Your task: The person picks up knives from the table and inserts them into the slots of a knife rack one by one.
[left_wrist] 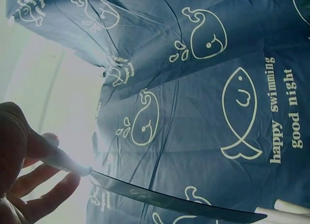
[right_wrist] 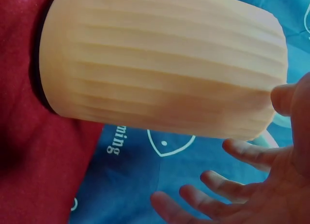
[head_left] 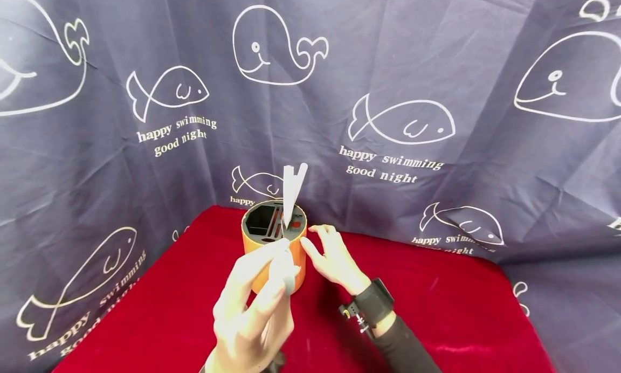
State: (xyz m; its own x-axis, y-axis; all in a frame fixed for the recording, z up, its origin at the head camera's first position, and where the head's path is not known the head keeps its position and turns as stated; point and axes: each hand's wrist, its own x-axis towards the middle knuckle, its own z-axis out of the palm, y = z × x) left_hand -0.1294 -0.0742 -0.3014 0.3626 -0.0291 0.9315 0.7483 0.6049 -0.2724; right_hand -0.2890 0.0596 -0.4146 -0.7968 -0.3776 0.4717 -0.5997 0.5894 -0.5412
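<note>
My left hand (head_left: 252,313) grips a knife by its pale handle (head_left: 287,270), in front of an orange knife holder (head_left: 298,278). In the left wrist view, the long thin blade (left_wrist: 164,199) runs toward the lower right, its tip overlapping white handles (left_wrist: 283,218). The holder is a ribbed cylinder with a dark slotted top (head_left: 275,211); two white handles (head_left: 291,192) rise from it. Beside the holder, my right hand (head_left: 337,262) has its fingers spread and its thumb at the upper side, near the rim. The right wrist view shows the holder's ribbed wall (right_wrist: 160,64) up close.
Red cloth (head_left: 436,292) covers the table under the holder. Close behind it hangs a grey-blue curtain (head_left: 310,119) printed with white whales, fish and lettering, which also runs along both sides. A black wrist camera band (head_left: 373,303) sits on the right wrist.
</note>
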